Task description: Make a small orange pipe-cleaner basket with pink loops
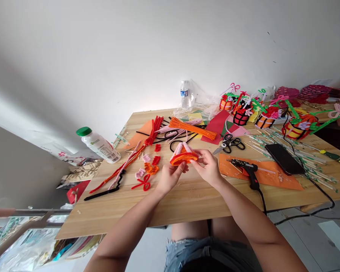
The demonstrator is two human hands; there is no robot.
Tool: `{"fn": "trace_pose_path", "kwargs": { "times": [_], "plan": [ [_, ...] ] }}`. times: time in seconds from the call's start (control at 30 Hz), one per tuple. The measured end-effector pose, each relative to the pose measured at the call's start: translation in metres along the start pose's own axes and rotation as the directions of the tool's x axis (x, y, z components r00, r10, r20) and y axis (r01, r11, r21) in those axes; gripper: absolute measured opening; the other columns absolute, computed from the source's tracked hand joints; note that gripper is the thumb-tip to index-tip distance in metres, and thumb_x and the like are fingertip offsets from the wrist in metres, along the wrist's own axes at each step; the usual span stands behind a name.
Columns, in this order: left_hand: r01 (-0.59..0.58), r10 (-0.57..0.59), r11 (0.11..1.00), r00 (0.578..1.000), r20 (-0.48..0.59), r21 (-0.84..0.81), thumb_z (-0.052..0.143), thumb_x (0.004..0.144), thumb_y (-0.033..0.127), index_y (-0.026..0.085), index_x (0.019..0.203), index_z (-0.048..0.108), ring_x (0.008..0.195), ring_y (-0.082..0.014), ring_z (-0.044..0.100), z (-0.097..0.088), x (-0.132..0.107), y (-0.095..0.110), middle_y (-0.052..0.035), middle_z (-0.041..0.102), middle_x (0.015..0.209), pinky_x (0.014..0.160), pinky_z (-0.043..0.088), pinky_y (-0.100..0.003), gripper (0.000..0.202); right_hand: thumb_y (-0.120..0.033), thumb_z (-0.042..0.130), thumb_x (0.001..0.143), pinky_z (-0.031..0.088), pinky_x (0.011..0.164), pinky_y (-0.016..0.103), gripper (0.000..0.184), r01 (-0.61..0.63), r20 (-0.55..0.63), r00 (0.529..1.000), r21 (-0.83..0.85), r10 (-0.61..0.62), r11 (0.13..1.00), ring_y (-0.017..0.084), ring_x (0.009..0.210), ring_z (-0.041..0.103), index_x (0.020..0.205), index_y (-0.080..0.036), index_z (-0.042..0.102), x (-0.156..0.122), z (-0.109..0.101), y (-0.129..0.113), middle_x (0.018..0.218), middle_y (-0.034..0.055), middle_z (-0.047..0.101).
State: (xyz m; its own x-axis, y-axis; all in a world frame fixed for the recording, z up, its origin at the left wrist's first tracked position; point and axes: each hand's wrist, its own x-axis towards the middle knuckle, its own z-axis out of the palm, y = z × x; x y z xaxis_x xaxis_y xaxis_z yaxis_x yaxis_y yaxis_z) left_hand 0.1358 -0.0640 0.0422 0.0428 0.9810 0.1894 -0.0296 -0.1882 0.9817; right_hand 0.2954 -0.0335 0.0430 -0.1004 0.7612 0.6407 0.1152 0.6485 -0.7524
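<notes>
My left hand (170, 176) and my right hand (208, 166) together hold a small orange and pink pipe-cleaner basket (183, 154) just above the wooden table (187, 204). The left fingers pinch its lower left rim. The right fingers grip its right side. Small curled pipe-cleaner pieces (147, 172) in red, pink and orange lie to the left of my left hand. A black glue gun (245, 168) rests on an orange sheet to the right of my right hand, and scissors (229, 142) lie behind it.
Bundles of orange, red and pink pipe cleaners (187, 128) lie at the back. A white bottle with a green cap (99, 145) lies at the left. Finished pipe-cleaner baskets (243, 109), a black phone (285, 158), a water bottle (184, 94) and green sticks crowd the right.
</notes>
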Motion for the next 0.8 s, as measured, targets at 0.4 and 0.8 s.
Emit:
{"fn": "trace_pose_path", "kwargs": {
  "times": [0.4,0.8],
  "plan": [
    [0.19,-0.174,0.972,0.977,0.127,-0.135,0.072,0.07,0.052,0.011,0.078,0.072,0.059,-0.0166,0.065,-0.008,0.009,-0.011,-0.0089,0.071,0.07,0.056,0.052,-0.028,0.042,-0.022,0.059,0.084,0.06,0.069,0.031,0.021,0.135,-0.044,0.989,-0.147,-0.143,0.98,0.018,0.084,0.066,0.105,-0.023,0.059,0.002,-0.004,0.007,0.095,0.007,0.067],
    [0.216,-0.124,0.753,0.974,0.189,-0.621,0.068,0.079,0.039,0.021,0.114,0.065,0.11,-0.0238,0.061,-0.003,0.009,0.015,-0.0081,0.068,0.116,0.096,0.047,-0.037,0.04,-0.011,0.054,0.084,0.052,0.077,0.039,0.031,0.595,0.283,0.803,-0.41,-0.524,0.691,0.023,0.088,0.058,0.111,-0.025,0.058,0.01,-0.012,-0.008,0.093,0.0083,0.062]
  ]
}}
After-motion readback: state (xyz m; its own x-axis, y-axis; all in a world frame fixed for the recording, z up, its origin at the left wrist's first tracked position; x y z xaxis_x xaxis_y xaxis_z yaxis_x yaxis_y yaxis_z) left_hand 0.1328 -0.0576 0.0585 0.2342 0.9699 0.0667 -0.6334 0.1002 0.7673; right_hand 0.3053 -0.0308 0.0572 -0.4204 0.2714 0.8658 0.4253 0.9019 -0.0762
